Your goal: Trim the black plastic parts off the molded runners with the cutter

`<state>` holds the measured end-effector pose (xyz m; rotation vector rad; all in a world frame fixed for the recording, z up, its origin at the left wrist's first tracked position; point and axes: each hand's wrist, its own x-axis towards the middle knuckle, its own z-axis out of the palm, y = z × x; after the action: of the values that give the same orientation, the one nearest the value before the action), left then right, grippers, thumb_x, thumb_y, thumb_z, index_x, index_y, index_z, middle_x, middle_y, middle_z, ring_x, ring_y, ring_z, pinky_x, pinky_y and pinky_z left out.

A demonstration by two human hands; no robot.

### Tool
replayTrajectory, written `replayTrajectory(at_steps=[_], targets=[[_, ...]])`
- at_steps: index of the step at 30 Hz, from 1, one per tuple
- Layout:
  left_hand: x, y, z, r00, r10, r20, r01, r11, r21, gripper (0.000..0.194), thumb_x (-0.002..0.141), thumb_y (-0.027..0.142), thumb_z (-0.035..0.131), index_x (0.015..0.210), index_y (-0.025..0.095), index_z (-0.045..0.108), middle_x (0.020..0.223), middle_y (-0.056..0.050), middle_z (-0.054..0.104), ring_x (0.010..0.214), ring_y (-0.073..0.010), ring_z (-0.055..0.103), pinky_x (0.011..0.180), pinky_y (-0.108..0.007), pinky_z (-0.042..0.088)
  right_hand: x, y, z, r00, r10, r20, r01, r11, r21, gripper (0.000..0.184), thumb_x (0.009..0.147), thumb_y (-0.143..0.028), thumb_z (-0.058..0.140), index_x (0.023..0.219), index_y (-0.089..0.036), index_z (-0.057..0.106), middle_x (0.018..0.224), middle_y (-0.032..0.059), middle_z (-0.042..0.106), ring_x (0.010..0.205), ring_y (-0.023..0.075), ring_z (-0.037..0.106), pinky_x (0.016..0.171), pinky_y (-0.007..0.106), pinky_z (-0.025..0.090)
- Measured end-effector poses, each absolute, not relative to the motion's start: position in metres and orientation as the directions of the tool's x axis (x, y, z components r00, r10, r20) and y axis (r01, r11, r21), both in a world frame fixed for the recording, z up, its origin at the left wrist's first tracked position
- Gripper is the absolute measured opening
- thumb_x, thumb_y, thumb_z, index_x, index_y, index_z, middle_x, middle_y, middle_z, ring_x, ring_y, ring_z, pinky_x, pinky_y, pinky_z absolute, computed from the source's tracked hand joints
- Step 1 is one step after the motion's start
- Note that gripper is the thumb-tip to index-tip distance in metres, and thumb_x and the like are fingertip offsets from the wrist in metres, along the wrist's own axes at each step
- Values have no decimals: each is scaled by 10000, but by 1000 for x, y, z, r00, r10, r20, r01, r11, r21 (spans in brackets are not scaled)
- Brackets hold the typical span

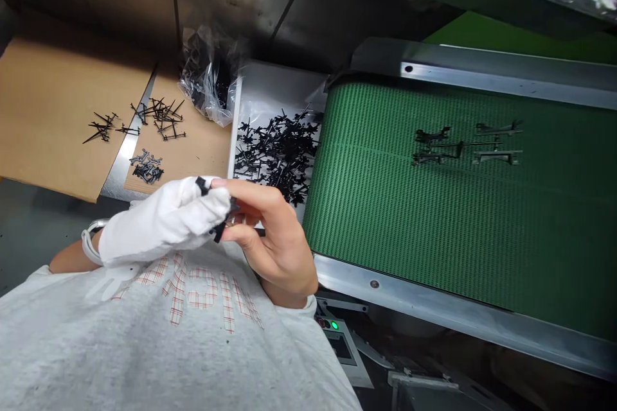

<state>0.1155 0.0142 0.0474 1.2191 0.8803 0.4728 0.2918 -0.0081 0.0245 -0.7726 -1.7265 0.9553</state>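
Note:
My left hand [166,218], in a white glove, is closed around a small black plastic part [219,229] in front of my chest. My bare right hand [277,237] meets it from the other side, its thumb and fingers pinching the same part. Most of the part is hidden by the fingers; only its dark ends show. Just beyond my hands a white tray [237,122] holds a heap of black plastic pieces [279,154]. To the left, thin black sprues [166,117] and a small pile of grey-black parts [147,167] lie on cardboard.
A green conveyor belt [409,225] with metal side rails [463,308] runs off to the right, carrying several black parts [496,156]. A clear plastic bag [207,77] stands behind the cardboard [53,96]. A control box [344,347] with a green light sits below the belt.

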Motion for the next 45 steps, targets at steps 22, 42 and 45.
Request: replayTrajectory(at_steps=[22,42,45], targets=[[118,16,53,603,706,-373,179,335,925,510,940,686,467,714,230,432,582,51,411,526,-107,345,462,-259,317,294,-11,23,-323,835,446,89,496,-864,385,1028,-454,528,1388,-319,513,1114,2,762,652,114,654,603,260,563],[125,15,51,508,779,-368,73,387,919,566,880,749,549,710,217,454,576,59,380,494,-81,309,417,-231,276,271,-4,-8,-149,959,243,-206,210,-956,475,922,-681,576,1142,-261,602,595,-79,460,455,109,422,422,241,399],[123,12,47,509,769,-387,71,411,909,558,904,744,514,737,216,450,625,45,409,545,-92,343,458,-233,310,270,-3,-9,-266,945,192,-240,128,-962,478,934,-696,529,1136,-266,580,599,-78,451,478,118,453,454,251,448]])
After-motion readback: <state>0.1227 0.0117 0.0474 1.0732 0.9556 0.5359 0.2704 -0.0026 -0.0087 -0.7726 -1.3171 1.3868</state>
